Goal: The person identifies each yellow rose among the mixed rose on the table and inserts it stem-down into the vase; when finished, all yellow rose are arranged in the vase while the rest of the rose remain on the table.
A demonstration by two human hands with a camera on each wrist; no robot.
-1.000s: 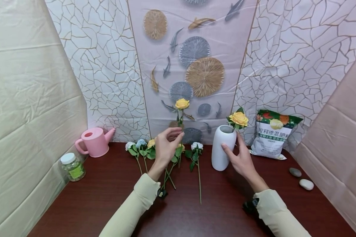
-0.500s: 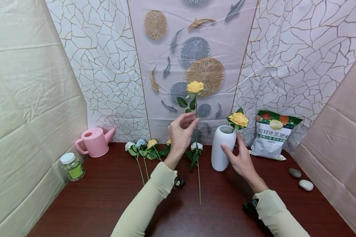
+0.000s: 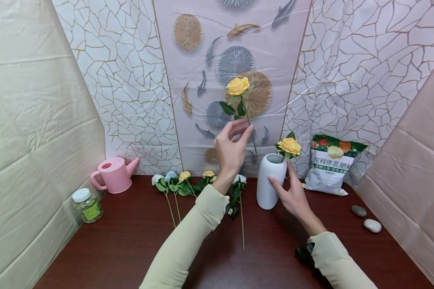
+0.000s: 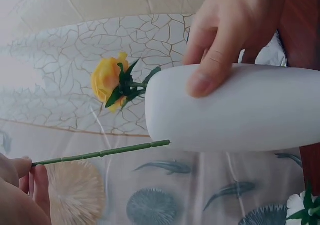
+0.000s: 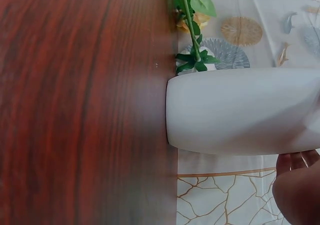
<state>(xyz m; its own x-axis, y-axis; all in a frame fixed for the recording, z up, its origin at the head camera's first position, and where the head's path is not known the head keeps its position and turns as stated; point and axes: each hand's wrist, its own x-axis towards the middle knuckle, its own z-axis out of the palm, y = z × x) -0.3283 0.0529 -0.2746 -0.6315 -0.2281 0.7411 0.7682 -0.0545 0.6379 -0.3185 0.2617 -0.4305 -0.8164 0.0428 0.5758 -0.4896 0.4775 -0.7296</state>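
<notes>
Up in the air, left of the vase, a yellow rose [image 3: 238, 86] is pinched by its green stem between the thumb and fingers of my left hand [image 3: 231, 146]. In the left wrist view the stem's lower end [image 4: 161, 143] appears beside the rim of the white vase [image 4: 235, 110]. My right hand [image 3: 293, 192] grips the upright vase [image 3: 267, 188] on its right side, thumb across the front. A second yellow rose [image 3: 289, 146] stands in the vase, leaning over its right rim. Several roses lie on the table behind my left arm, among them a white rose [image 3: 240, 179].
At the back left is a pink watering can [image 3: 116, 175], with a lidded jar [image 3: 88, 205] in front of it. A fertilizer bag [image 3: 329, 164] leans at the back right, near a grey stone [image 3: 359, 210] and a white stone [image 3: 372, 225]. Everything stands on a dark wooden table [image 3: 105, 253].
My left hand has lifted the yellow rose up and to the right, toward the vase, and its stem now tilts. My right hand and the vase have stayed in place.
</notes>
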